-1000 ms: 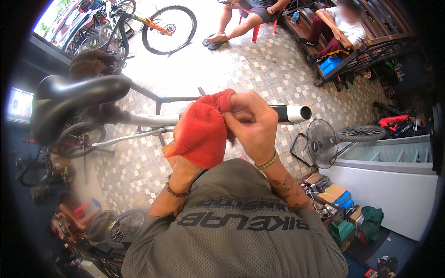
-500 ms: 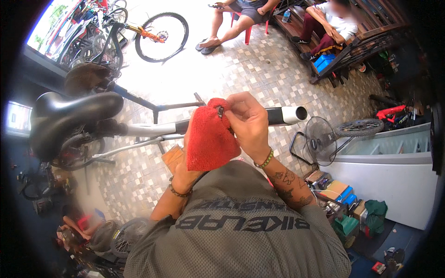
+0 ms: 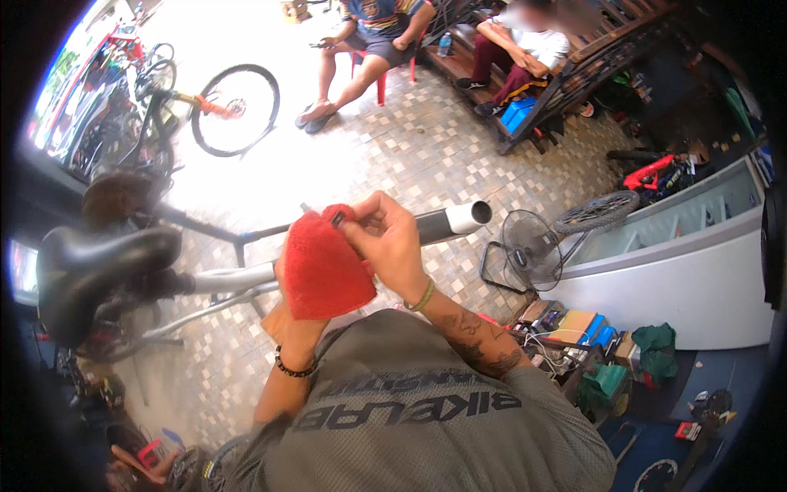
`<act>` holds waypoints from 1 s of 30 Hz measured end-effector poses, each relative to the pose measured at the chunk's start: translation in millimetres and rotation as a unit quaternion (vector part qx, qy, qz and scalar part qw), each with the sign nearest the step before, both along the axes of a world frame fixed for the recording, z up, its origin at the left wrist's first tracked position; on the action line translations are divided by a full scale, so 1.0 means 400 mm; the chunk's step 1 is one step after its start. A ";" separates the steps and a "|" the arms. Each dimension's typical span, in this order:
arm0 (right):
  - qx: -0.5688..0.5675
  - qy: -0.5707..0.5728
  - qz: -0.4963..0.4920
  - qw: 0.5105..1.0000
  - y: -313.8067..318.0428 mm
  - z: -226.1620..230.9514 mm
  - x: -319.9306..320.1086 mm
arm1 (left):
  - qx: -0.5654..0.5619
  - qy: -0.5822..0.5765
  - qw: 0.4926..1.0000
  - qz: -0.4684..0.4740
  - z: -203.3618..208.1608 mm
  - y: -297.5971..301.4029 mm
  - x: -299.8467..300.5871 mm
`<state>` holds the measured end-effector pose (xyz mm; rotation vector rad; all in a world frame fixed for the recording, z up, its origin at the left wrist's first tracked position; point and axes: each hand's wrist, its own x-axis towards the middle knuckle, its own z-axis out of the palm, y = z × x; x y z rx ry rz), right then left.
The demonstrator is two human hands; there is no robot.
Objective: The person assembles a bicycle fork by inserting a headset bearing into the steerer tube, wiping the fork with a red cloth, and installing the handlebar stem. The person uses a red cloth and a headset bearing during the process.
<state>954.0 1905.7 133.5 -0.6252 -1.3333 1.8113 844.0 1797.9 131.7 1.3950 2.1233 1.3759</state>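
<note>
A red terry cloth [image 3: 328,275] is bunched up in front of my chest. My left hand [image 3: 297,330] is closed round it from beneath, its fingers mostly hidden by the fabric. A small dark part [image 3: 337,219], too small to name, peeks out of the cloth's upper fold. Beside that part, my right hand [image 3: 392,246] pinches the cloth's edge between thumb and fingers. Beyond both hands lies a white and black bicycle frame [image 3: 434,228], its open tube end pointing right. A black saddle [image 3: 102,266] sits at its left end.
A fan [image 3: 531,250] stands right of the frame, before a white chest with a glass top [image 3: 656,303]. Boxes [image 3: 578,328] are heaped at the lower right. Two people sit at the back, one on a red stool [image 3: 382,86], one on wooden steps [image 3: 459,61]. Bicycles [image 3: 123,107] crowd the far left.
The view has shifted, so the surroundings sit lower and further left. My hands still hold the cloth, and the right fingers stay at its upper fold.
</note>
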 end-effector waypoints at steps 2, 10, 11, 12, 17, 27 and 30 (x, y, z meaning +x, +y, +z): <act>0.397 -0.053 -0.116 0.909 0.007 -0.002 0.009 | 0.036 -0.008 0.999 -0.020 0.001 -0.005 -0.010; -0.105 0.029 0.016 0.994 -0.002 -0.038 0.002 | 0.021 0.176 0.984 -0.025 0.033 0.035 0.042; -0.046 -0.005 0.000 0.999 -0.003 -0.043 0.001 | 0.054 0.118 0.991 -0.014 0.035 0.035 0.040; 0.117 -0.006 -0.056 0.992 -0.003 -0.047 0.001 | 0.086 0.058 0.995 -0.003 0.033 0.037 0.033; 0.276 -0.043 -0.138 0.950 -0.006 -0.053 0.006 | -0.047 -0.041 0.997 -0.053 -0.002 -0.008 -0.007; 0.083 -0.074 -0.043 0.993 -0.004 -0.048 0.013 | 0.004 0.006 0.999 -0.050 -0.120 0.035 -0.020; 0.331 -0.138 -0.108 0.927 -0.001 -0.044 0.014 | 0.079 0.097 0.990 -0.069 -0.093 0.020 -0.040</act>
